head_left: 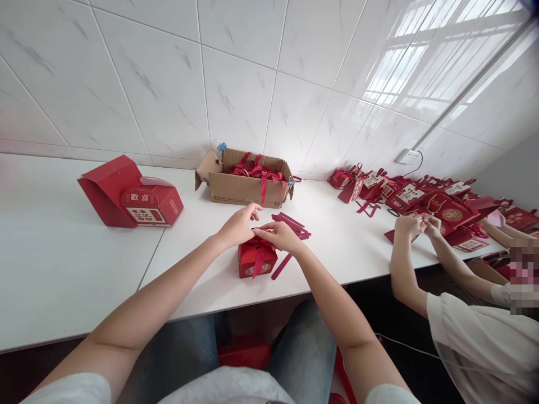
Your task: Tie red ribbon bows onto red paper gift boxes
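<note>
A small red gift box [256, 262] stands on the white table [76, 269] near its front edge. A red ribbon [258, 259] hangs down the box's front. My left hand [238, 225] and my right hand [281, 235] meet over the box's top, fingers pinched on the ribbon there. Loose red ribbon strips [292, 223] lie just behind my right hand.
A larger red box [130, 196] with its lid open sits at the left. A cardboard carton [244, 182] full of red ribbons stands by the tiled wall. Several finished red boxes [421, 196] crowd the right. Another person's hands [416, 225] work there.
</note>
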{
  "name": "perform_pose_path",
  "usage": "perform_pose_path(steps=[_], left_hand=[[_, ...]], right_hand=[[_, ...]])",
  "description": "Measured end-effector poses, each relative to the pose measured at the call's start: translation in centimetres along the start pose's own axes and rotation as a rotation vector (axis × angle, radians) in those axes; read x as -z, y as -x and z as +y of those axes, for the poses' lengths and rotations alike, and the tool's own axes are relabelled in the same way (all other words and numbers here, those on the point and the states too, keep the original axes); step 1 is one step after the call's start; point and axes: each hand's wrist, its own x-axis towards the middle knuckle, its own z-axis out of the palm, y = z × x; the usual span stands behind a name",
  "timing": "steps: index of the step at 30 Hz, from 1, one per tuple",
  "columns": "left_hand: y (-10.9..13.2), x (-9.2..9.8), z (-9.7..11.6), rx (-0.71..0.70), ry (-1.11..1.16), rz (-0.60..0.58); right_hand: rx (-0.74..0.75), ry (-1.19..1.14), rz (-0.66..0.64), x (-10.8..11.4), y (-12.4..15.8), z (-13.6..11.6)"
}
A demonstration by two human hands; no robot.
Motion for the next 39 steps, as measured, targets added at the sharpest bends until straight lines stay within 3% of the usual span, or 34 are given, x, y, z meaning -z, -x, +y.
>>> perform_pose_path(steps=[4,8,14,16,21,24,30,39], left_hand=[[1.1,0.8,0.0,-0.035,-0.008,-0.038],[3.3,1.4,-0.8,0.057,0.013,-0.013],[5.9,0.6,-1.2,0.142,-0.099,-0.014],[6.1,0.3,-1.3,0.13,-0.065,-0.015],[5.7,-0.3,-2.5,0.162,0.06,0.135],[5.5,-0.4,-2.8,0.199,0.123,0.108],[6.7,-0.1,-1.3,0.116,0.063,0.169],[7.6,-0.5,-1.6,0.337,0.305,0.118]], right_hand=[[0.016,-0.08,0.072,-0.3,-0.7,0.8],[-0.013,-0.157,0.145,-0.8,-0.9,1.9],[-0.008,-0.124,0.208,-1.3,-0.9,2.4],[-0.009,-0.109,0.217,-1.3,-0.8,2.3],[-0.007,-0.06,0.226,-1.3,-0.8,2.0],[-0.016,-0.034,0.231,-1.3,-0.9,1.9],[-0.011,-0.059,0.253,-1.3,-1.1,2.3],[0.035,-0.068,0.271,-1.4,-1.2,2.7]])
